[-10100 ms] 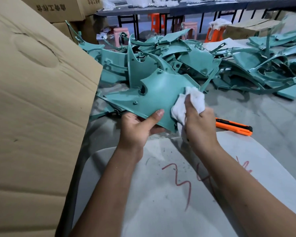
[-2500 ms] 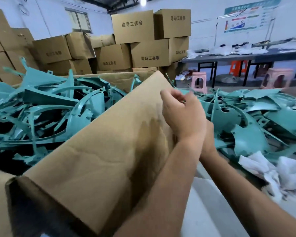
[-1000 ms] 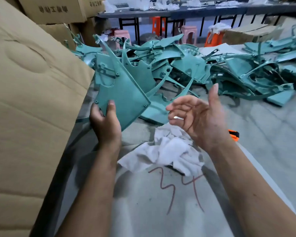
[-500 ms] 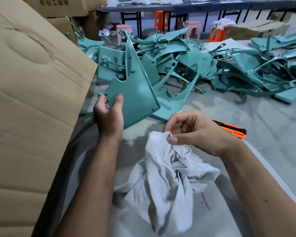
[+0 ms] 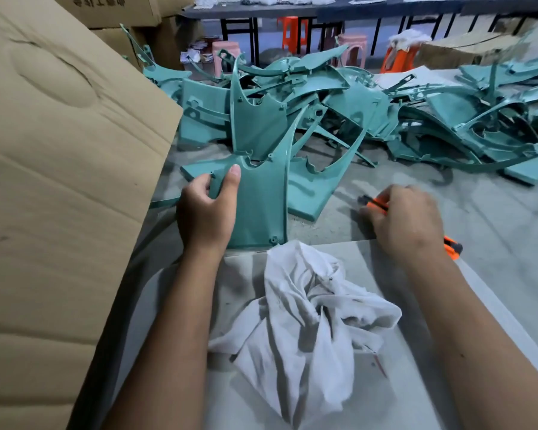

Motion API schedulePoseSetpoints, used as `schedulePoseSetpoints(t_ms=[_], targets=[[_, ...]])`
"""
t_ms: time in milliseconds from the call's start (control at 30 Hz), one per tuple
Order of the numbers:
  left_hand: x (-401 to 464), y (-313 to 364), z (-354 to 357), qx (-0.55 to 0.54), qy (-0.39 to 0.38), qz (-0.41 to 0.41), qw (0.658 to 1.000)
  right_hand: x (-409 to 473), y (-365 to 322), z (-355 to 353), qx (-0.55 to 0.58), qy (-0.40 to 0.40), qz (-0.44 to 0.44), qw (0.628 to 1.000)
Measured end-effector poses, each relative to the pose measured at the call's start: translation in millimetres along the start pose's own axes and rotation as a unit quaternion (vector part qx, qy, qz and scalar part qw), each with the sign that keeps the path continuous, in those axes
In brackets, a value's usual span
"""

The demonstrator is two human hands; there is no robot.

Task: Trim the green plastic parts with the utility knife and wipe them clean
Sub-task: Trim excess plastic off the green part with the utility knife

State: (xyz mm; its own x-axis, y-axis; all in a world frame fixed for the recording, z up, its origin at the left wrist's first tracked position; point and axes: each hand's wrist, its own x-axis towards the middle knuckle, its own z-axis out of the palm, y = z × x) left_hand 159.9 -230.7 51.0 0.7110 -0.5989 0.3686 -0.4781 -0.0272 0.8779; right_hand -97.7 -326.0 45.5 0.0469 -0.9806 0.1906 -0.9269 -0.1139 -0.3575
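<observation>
Left hand (image 5: 207, 212) grips the green panel (image 5: 261, 193) at its lower left edge, thumb across the face. Right hand (image 5: 404, 218) lies curled over the utility knife (image 5: 373, 203) on the work surface; lift not confirmed. Panel stands near upright, long axis vertical, narrow tip up, base by the white board (image 5: 385, 398) far edge. Rag (image 5: 302, 308) lies loose on the board. Judgement: trimming of this part about to begin; wiping and the pile of parts (image 5: 416, 103) remain.
</observation>
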Motion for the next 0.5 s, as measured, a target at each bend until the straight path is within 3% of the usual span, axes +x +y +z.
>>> schedulePoseSetpoints(t_ms=[67, 133, 233, 367, 500], targets=[[-0.6, 1.0, -1.6, 0.058, 0.012, 0.002, 0.998, 1.2, 0.1, -6.2, 0.065, 0.102, 0.024, 0.992], [-1.1, 0.7, -2.0, 0.105, 0.018, 0.003, 0.994, -5.5, -5.7, -12.1, 0.160, 0.161, -0.030, 0.973], [-0.5, -2.3, -2.0, 0.154, 0.024, -0.001, 0.988, -21.4, -25.5, -15.6, 0.234, 0.108, -0.182, 0.949], [1.6, -5.2, -0.2, 0.161, 0.036, -0.011, 0.986, -37.2, -44.7, -6.6, 0.224, 0.036, -0.338, 0.913], [3.1, -6.7, 3.2, 0.097, 0.034, 0.010, 0.995, -43.6, -58.0, 0.4, 0.224, 0.009, -0.377, 0.898]])
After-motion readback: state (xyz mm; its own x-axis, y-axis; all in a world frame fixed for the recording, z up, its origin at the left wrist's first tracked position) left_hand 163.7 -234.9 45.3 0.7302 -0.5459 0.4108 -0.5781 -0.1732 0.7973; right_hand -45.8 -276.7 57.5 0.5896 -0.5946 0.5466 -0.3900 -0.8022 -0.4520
